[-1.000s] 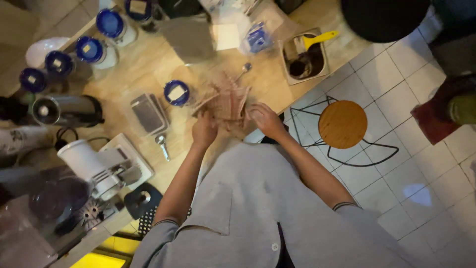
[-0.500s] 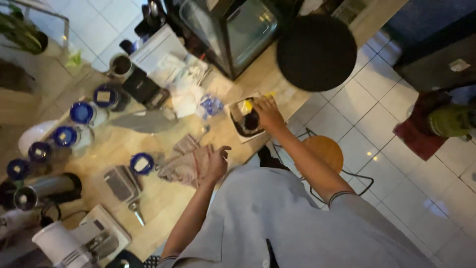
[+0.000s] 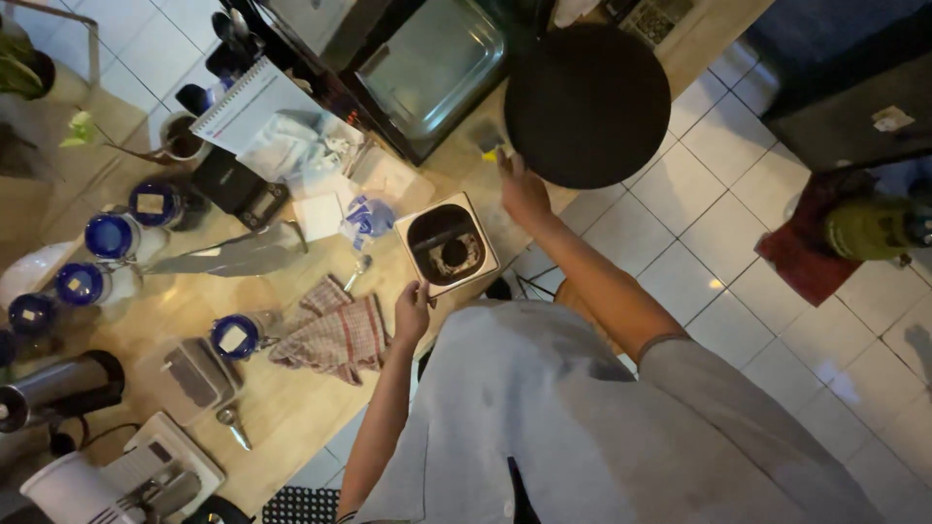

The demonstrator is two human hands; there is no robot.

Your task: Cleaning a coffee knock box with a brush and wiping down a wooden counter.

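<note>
Square metal bin (image 3: 449,249), pale rim, dark inside with a bar across it and dark grounds at the bottom. Sits on the wooden worktop (image 3: 291,408) near its front edge, turned so its corners point diagonally; the bar runs roughly left-right, tilted. Left hand (image 3: 412,312) fingers together, touching the bin's near corner, just beside a checked cloth (image 3: 335,335). Right hand (image 3: 524,189) clamped on a small brush (image 3: 491,141) with yellow part, past the bin.
</note>
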